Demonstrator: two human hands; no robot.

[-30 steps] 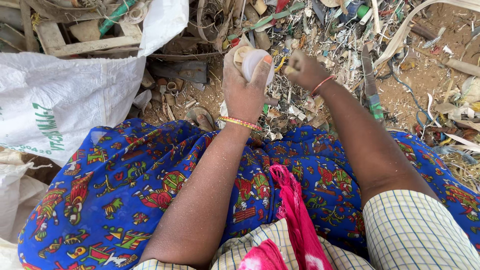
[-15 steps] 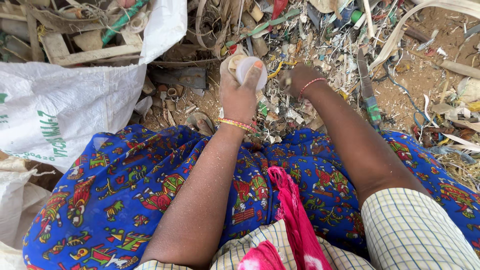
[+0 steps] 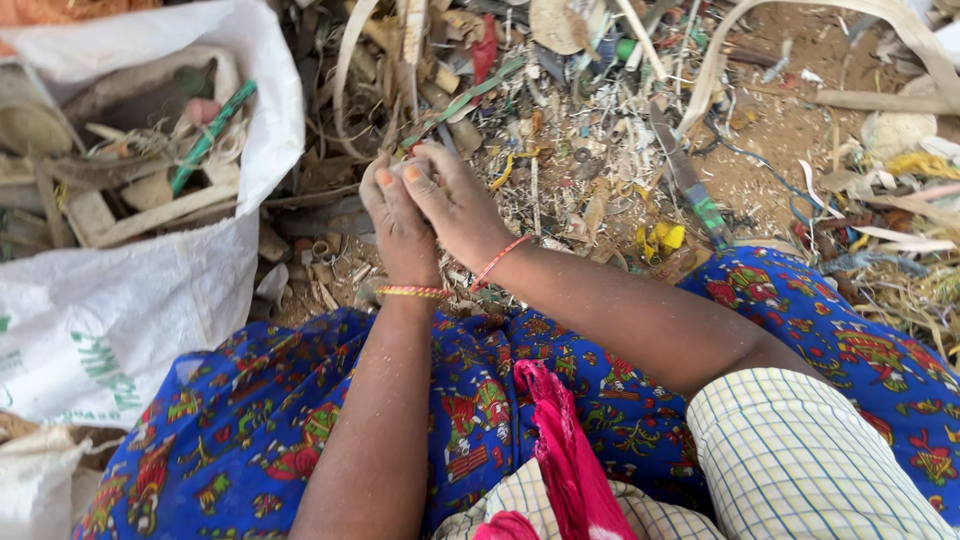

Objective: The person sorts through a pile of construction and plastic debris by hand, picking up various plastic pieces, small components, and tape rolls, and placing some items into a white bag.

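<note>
My left hand (image 3: 395,225) and my right hand (image 3: 455,205) are pressed together in front of me, above the scrap heap (image 3: 580,130). Their fingertips meet around a small pale round piece that is almost wholly hidden between them. A beaded bangle circles my left wrist and a red thread my right wrist. Both forearms reach out over my lap, which is covered in blue patterned cloth (image 3: 250,430).
A white woven sack (image 3: 150,290) stands open at the left, holding strips and scrap. Ahead lies a litter of pale strips, wires and plastic bits, with a green-tipped stick (image 3: 708,212) and a yellow piece (image 3: 665,238). There is bare dirt (image 3: 790,130) at the right.
My left hand has lowered with the pale round piece. My right hand has come back from the heap and joined it, closing over the piece so it no longer shows.
</note>
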